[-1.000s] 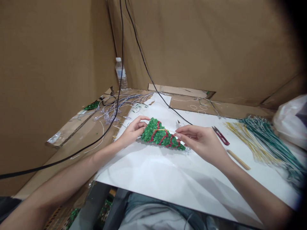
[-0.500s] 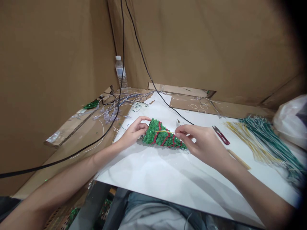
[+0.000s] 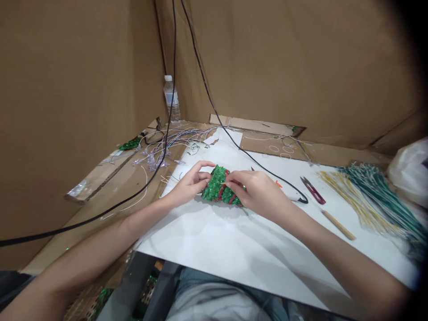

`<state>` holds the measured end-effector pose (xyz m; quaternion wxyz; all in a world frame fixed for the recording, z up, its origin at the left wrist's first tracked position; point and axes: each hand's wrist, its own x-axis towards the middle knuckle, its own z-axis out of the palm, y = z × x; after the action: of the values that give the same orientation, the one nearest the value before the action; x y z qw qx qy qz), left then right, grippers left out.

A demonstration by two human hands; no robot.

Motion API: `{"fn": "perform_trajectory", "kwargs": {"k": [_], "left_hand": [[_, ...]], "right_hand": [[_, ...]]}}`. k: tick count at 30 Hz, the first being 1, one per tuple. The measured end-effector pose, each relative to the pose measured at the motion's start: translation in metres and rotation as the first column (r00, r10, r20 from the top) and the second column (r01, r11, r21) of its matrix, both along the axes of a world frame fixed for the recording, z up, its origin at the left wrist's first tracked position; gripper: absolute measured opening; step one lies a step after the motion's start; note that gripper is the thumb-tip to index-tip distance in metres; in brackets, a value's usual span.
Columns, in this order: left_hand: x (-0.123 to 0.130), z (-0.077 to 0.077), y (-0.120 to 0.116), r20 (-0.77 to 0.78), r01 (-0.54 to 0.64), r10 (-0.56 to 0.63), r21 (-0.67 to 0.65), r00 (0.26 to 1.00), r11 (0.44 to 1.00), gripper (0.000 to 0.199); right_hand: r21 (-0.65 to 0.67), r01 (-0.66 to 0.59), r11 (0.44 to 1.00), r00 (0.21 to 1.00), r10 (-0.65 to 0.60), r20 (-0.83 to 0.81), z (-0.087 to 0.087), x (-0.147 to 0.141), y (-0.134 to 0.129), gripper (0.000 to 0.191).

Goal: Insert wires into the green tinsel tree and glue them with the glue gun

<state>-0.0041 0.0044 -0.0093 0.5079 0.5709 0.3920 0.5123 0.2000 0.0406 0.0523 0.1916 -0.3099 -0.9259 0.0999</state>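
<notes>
Left hand [image 3: 190, 183] and right hand [image 3: 256, 192] clamp a green beaded tree shape [image 3: 216, 191] together.
A black cable [image 3: 267, 167] curves just beyond; the hands hide the shape's middle.

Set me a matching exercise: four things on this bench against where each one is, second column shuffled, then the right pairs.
Things:
1. Red-handled metal thread snips
2. Slim wooden stick
3. Clear plastic water bottle
4. Green beaded tree-shaped piece with red bands

Places:
A. Lying on the white board nearest the yellow wire bundle
B. Held by the left hand and right hand
C. Standing by the brown cardboard wall
D. Lying on the board beside the tip of the black cable

Pairs: 1-D, 2-A, 3-C, 4-B
</notes>
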Motion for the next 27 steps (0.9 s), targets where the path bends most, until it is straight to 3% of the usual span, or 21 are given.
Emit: {"fn": "perform_trajectory", "kwargs": {"k": [5, 12, 27], "left_hand": [[-0.0008, -0.0022, 0.0030, -0.007, 0.025, -0.025, 0.002, 1.000, 1.000, 0.043], [-0.0008, -0.0033, 0.0052, -0.011, 0.000, 0.000, -0.001, 1.000, 1.000, 0.044], [-0.0007, -0.0003, 0.0069, -0.014, -0.054, 0.054, -0.033, 0.998, 0.998, 0.053]], "right_hand": [[-0.067, -0.011, 0.998, 1.000, 0.011, 0.006, -0.0019, -0.0040, 0.0028, 0.015], [-0.044, -0.043, 0.998, 0.993, 0.038, -0.108, -0.0039, 0.0030, 0.0040, 0.010], [-0.031, -0.048, 0.998, 0.997, 0.045, -0.064, -0.0086, -0.0022, 0.0050, 0.013]]}}
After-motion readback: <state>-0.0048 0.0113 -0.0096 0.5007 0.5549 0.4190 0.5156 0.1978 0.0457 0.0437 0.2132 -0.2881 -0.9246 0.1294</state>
